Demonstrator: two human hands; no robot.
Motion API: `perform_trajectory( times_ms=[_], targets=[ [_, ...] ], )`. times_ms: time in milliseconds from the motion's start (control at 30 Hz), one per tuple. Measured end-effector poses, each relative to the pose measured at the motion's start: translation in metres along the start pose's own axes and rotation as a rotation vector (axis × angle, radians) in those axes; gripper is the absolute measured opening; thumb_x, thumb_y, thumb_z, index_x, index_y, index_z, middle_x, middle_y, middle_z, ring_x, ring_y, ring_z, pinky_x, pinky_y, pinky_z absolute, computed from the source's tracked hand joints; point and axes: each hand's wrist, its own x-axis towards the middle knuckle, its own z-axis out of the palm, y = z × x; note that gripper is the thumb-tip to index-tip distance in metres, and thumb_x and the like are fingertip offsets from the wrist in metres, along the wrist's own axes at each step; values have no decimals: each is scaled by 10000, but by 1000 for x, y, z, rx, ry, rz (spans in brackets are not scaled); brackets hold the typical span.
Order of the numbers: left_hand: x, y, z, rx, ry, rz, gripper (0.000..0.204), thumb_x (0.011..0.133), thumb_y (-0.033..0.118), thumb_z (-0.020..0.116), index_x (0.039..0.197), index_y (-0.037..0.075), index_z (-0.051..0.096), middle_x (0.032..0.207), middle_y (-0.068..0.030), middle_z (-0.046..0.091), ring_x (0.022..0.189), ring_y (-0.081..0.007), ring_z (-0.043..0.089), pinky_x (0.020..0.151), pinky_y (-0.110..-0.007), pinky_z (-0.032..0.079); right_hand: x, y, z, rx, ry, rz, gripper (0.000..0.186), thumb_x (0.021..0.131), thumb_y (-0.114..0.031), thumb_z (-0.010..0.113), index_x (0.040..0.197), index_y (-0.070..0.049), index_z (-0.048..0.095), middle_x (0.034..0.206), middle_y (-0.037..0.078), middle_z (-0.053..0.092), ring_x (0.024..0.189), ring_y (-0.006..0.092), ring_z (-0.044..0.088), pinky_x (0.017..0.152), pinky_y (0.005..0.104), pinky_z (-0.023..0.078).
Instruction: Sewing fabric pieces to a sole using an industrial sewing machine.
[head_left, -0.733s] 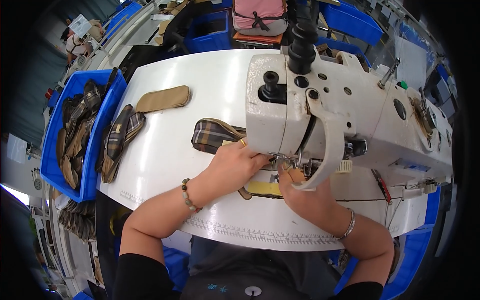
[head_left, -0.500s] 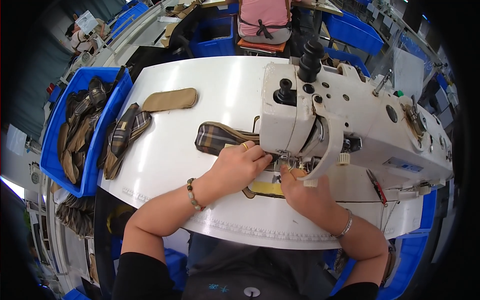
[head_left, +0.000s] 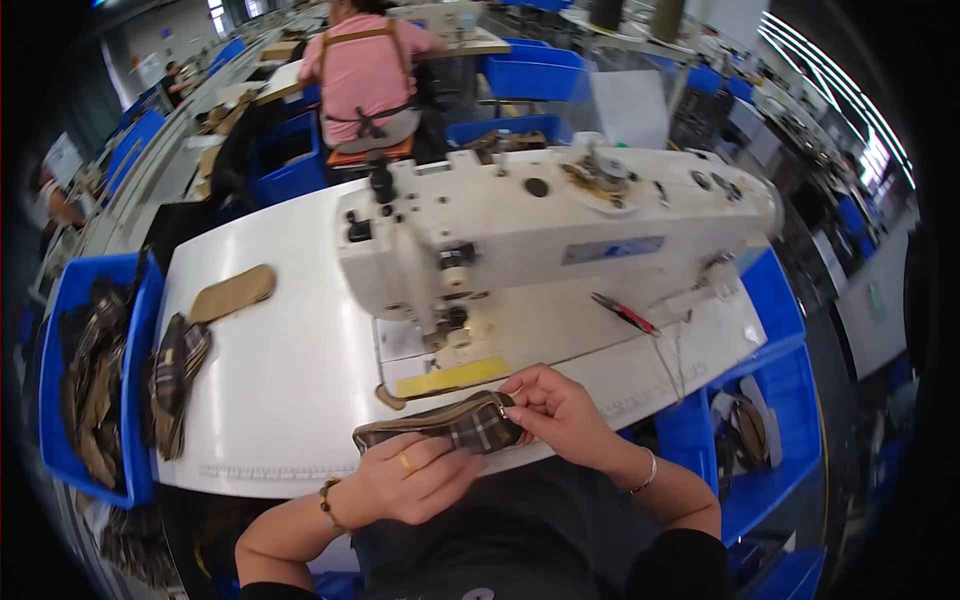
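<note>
A brown plaid pouch (head_left: 482,430) with a zipper along its upper edge lies between my hands at the table's front edge. My left hand (head_left: 420,478) is closed on its near left side, with the fingers curled along the fabric. At the pouch's right end, my right hand (head_left: 558,412) pinches the corner by the zipper's end. Beyond the pouch stands a white sewing machine (head_left: 500,235), its needle area apart from both hands. A yellow strip (head_left: 452,378) lies on the white table (head_left: 290,370) between machine and pouch.
On the left, a blue bin (head_left: 148,375) holds several brown plaid pieces. Beside it on the table lie plaid pouches (head_left: 178,375) and a tan oval piece (head_left: 235,293). Red-handled snips (head_left: 628,314) rest right of the needle. Another blue bin (head_left: 780,440) stands at right; a person (head_left: 365,85) sits ahead.
Both hands have drawn the pouch out from under the machine's needle area toward me, to the table's front edge. The view has turned to the right.
</note>
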Motion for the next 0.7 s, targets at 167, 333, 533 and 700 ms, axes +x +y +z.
perform_trajectory(
  times_ms=[167, 333, 533, 700],
  targets=[
    [-24, -22, -13, 125, -67, -119, 198, 696, 192, 832, 846, 113, 729, 801, 9, 656, 781, -198, 614, 645, -306, 503, -127, -23, -66, -126, 620, -239, 313, 918, 26, 627, 1207, -36, 523, 904, 8, 636, 767, 53, 599, 624, 194, 499],
    [-66, -83, -38, 276, -150, -485, 149, 778, 73, 758, 909, 29, 702, 894, -96, 655, 860, -313, 611, 765, -414, 501, -284, -71, -119, -611, 1391, -148, 298, 945, -101, 620, 1229, -35, 558, 721, 25, 635, 609, 88, 592, 551, 210, 453],
    [-125, -151, -74, 404, -146, -887, 130, 897, 99, 678, 1004, 31, 707, 989, -141, 677, 949, -344, 623, 849, -414, 487, -244, -44, -152, -1585, 1578, 318, 212, 933, -186, 648, 1082, -37, 673, 700, 123, 647, 599, 263, 615, 590, 334, 474],
    [-135, -206, -46, 411, -196, -1042, 146, 922, 176, 641, 966, 68, 729, 964, -140, 692, 923, -372, 627, 814, -450, 491, -112, -29, -104, -1531, 876, -318, 157, 863, -133, 689, 968, -17, 694, 735, 136, 640, 641, 342, 617, 572, 404, 465]
  ],
)
